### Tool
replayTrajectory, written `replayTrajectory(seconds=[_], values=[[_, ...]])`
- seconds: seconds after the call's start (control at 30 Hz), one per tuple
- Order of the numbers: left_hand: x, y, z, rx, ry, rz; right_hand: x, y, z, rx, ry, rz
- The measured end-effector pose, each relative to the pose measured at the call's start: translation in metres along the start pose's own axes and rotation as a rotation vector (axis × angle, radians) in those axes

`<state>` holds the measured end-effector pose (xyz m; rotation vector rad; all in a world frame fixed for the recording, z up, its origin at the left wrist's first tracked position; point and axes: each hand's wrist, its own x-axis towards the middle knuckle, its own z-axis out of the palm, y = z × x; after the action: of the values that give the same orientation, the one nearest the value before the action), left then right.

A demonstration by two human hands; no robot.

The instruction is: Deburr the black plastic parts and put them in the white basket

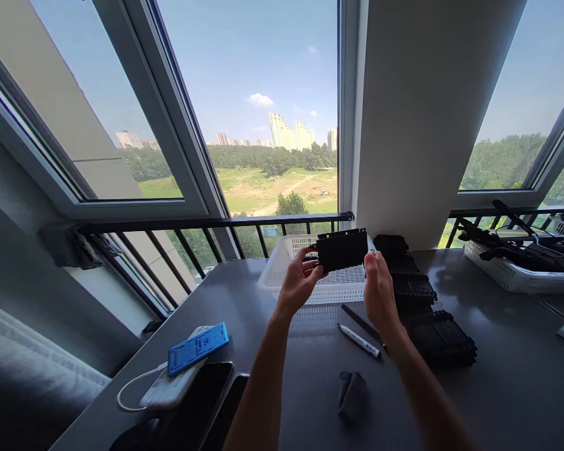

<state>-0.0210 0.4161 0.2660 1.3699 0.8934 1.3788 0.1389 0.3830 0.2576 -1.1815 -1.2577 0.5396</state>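
A flat black rectangular part point(342, 250) is held up above the near side of a white plastic basket point(319, 295). My left hand point(299, 282) grips its left end, thumb in front and fingers behind. At the right end, my right hand point(378, 282) is closed around the edge, with a small light-coloured bit showing by the fingertips. Below the hands, a white marker point(358, 341) and a thin black stick point(363, 321) lie on the grey table. Nearer to me sits a crumpled dark cloth point(352, 396).
Stacked black ridged parts point(439, 338) run along the right of my right arm. A blue item point(198, 348) lies on a white cabled device, beside dark phones point(202, 401) at the front left. Another white basket point(512, 272) with black parts stands far right.
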Motion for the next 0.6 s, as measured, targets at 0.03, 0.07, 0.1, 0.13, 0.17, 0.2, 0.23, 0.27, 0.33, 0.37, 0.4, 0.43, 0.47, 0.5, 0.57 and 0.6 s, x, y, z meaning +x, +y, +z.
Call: replayTrajectory(seconds=[0.03,0.07,0.1,0.13,0.17,0.2,0.23,0.27,0.33,0.37,0.4,0.43,0.47,0.5,0.57,0.6], values=[[0.000,0.000,0.000,0.008,0.000,0.010,0.000,-0.002,0.002,0.068,-0.068,0.047],[0.000,0.000,0.001,0.020,0.000,0.023,0.000,-0.004,0.004,0.152,-0.142,0.124],[0.000,0.000,0.001,0.034,0.001,0.038,0.001,-0.005,0.006,0.245,-0.224,0.218],[0.000,0.000,0.001,0.049,0.001,0.054,0.001,-0.006,0.010,0.339,-0.312,0.309],[0.000,0.000,0.002,0.063,0.002,0.072,0.001,-0.006,0.013,0.434,-0.398,0.400],[0.000,0.000,0.002,0.074,0.001,0.090,0.001,-0.005,0.016,0.522,-0.473,0.482],[0.000,0.000,0.002,0.080,0.001,0.106,0.001,-0.004,0.019,0.596,-0.537,0.548],[0.000,0.000,0.003,0.082,0.002,0.122,0.000,-0.003,0.021,0.652,-0.589,0.596],[-0.001,0.001,0.003,0.075,0.003,0.152,-0.001,-0.002,0.025,0.716,-0.652,0.662],[-0.001,0.001,0.004,0.075,-0.002,0.166,-0.002,-0.002,0.027,0.732,-0.674,0.686],[-0.002,0.001,0.004,0.081,-0.011,0.178,-0.002,-0.002,0.028,0.744,-0.693,0.706],[-0.002,0.000,0.004,0.090,-0.023,0.190,-0.003,-0.003,0.028,0.756,-0.704,0.722],[-0.003,0.000,0.004,0.104,-0.038,0.202,-0.004,-0.004,0.029,0.768,-0.709,0.733],[-0.003,0.000,0.003,0.122,-0.049,0.213,-0.004,-0.005,0.029,0.781,-0.705,0.740],[-0.004,-0.001,0.003,0.159,-0.058,0.236,-0.006,-0.007,0.028,0.809,-0.679,0.747],[-0.005,-0.001,0.003,0.178,-0.058,0.246,-0.006,-0.008,0.028,0.822,-0.662,0.748]])
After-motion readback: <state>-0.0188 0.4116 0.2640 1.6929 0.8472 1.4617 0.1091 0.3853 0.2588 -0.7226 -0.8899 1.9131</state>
